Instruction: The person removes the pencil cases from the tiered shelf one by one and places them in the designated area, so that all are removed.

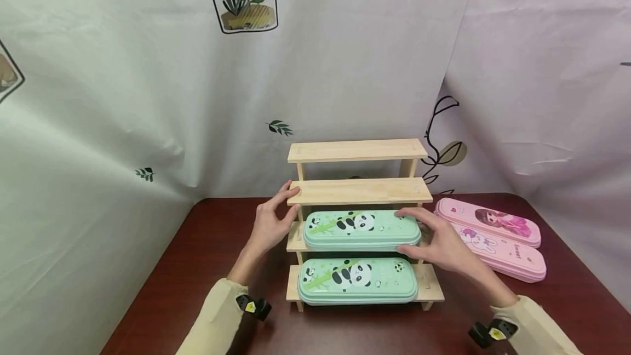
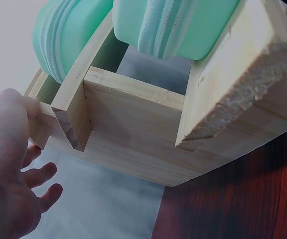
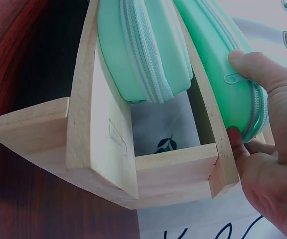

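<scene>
A stepped wooden rack stands on the table. On its second board from the bottom lies a mint-green pencil case with pandas; a matching green pencil case lies on the lowest board. My right hand pinches the right end of the upper case, thumb on its front side and fingers over the top, as the right wrist view also shows. At the left end of the rack's third board, my left hand grips the board's end, its other fingers loosely bent in the left wrist view.
Two pink pencil cases, one with a doll picture and one with a rabbit, lie right of the rack, beyond my right forearm. A printed white curtain hangs behind the dark red table.
</scene>
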Demonstrator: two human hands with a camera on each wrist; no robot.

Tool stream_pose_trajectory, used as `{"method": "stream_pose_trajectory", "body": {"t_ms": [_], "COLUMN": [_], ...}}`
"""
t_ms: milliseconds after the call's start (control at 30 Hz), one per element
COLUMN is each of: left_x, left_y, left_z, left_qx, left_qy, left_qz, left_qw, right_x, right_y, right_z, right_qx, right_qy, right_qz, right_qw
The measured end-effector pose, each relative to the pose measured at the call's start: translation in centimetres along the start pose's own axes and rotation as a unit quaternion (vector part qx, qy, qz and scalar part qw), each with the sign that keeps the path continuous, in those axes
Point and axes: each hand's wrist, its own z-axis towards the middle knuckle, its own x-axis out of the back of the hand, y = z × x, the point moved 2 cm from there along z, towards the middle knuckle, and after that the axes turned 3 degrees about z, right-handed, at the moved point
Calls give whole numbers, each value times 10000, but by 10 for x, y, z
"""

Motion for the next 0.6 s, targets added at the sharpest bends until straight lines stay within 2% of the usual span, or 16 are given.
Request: {"method": "stream_pose_trajectory", "body": {"t_ms": [267, 600], "left_x": [0, 0], "left_y": [0, 0], "left_z": [0, 0], "left_qx": [2, -25], "left_qy": [20, 48], "left_qz": [-8, 10], "left_qw": [10000, 10000], "right_x": [2, 7], "right_y": [-1, -5], "right_z": [0, -3], "right_qx": [54, 56], "right_qy": [-10, 188], "right_qz": [338, 241], "right_qw": [9994, 9995]}}
